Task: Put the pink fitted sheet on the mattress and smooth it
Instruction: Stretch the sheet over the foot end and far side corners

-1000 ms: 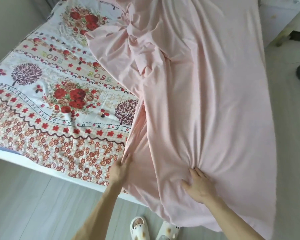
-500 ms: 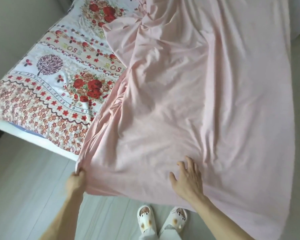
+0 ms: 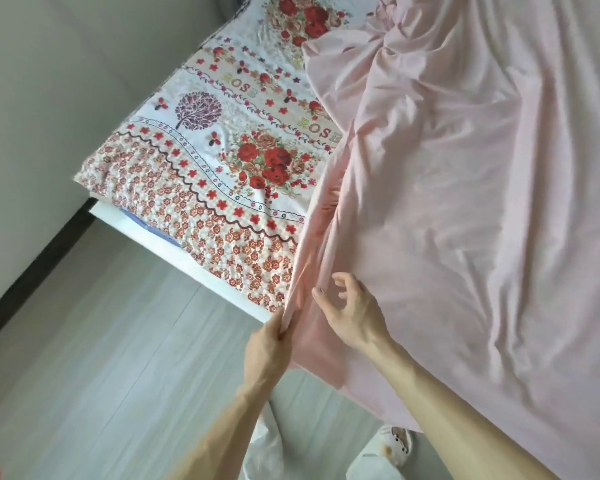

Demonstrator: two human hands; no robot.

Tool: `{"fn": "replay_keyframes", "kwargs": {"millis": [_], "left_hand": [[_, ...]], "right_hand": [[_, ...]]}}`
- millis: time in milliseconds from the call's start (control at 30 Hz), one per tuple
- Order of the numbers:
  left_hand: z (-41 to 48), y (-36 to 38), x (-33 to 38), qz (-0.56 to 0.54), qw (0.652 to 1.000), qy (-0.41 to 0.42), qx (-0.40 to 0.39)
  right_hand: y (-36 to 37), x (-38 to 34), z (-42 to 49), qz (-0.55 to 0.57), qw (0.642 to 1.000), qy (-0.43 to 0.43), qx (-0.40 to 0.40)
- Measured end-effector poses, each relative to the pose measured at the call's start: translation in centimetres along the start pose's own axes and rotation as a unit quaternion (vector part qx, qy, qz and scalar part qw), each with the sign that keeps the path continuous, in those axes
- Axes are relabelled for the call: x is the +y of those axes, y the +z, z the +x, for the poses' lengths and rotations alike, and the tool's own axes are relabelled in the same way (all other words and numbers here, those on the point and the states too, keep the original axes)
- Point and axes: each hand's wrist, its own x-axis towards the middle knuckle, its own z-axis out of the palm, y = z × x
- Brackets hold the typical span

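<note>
Head view, looking down at the near edge of the bed. The left hand (image 3: 267, 337) has thumb & fingers pinched on the bunched left edge of the pink fitted sheet (image 3: 465, 220), right at the near side of the mattress (image 3: 201, 157). The right hand (image 3: 352, 315) sits just to the right of it, over the sheet, fingers apart & loosely curled, gripping nothing (whether the fingertips touch the cloth, can't tell).

The sheet lies across the right part of the mattress, from the far end down to the near edge, and hangs over it toward the floor (image 3: 101, 358). Lots of creases, w/ a twisted knot of folds at its far left. Its left edge runs diagonally, gathered into long pleats that lead to the pinch.

Left part of the mattress is uncovered: floral print w/ red roses, a purple tree, "ROSE" lettering & a band of small orange flowers along the near side. Below it a white bed base (image 3: 146, 239) sticks out at the near left corner.

Grey plank floor, pale wall (image 3: 49, 81) on the left w/ dark skirting (image 3: 35, 268). At the bottom of the view: pale trouser legs (image 3: 262, 448) & one white slipper (image 3: 395, 445) beside the hanging sheet.
</note>
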Motion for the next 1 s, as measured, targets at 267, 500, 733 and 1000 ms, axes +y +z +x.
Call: {"fn": "replay_keyframes", "kwargs": {"millis": [267,500,733,1000], "left_hand": [[-0.2,-6.3,-3.8,0.157,0.961,0.107,-0.198],[4.1,-16.7,1.3,-0.206,0.929,-0.093,-0.294],[4.7,-18.4,9.2,-0.083,0.954,0.003,-0.287],[6.0,-21.4,9.2,0.084,0.942,0.095,-0.31]], "right_hand": [[6.1,-6.5,3.4,0.015,0.984,0.175,-0.015],[4.3,-13.3,-2.7,0.055,0.988,0.12,-0.078],[1.8,-18.9,-10.6,0.131,0.968,0.14,-0.162],[-3.8,-18.8,-4.0,0.16,0.957,0.22,0.098]]}}
